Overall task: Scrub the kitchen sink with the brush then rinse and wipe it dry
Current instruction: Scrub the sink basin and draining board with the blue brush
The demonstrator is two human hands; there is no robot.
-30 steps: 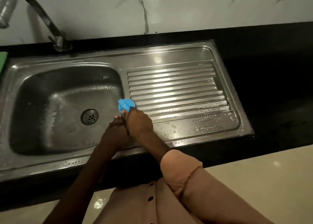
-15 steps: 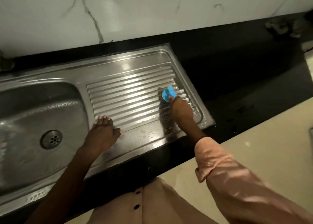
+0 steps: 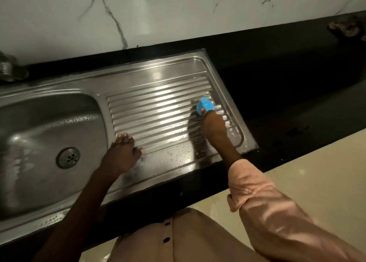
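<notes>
Blue brush point(image 3: 205, 105) on the soapy ribbed drainboard of steel sink point(image 3: 158, 79).

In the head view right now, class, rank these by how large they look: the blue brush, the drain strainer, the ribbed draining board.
1. Ribbed draining board
2. Drain strainer
3. Blue brush, partly hidden by the right hand; close to the strainer, so unsure.

White marble wall w/ grey veins point(image 3: 158, 14) ran behind a glossy black stone countertop point(image 3: 287, 79). Crumpled dark cloth point(image 3: 345, 27) lay on it at far right, by the wall. Pale cream floor tiles point(image 3: 316, 178) showed below counter's front edge.
</notes>
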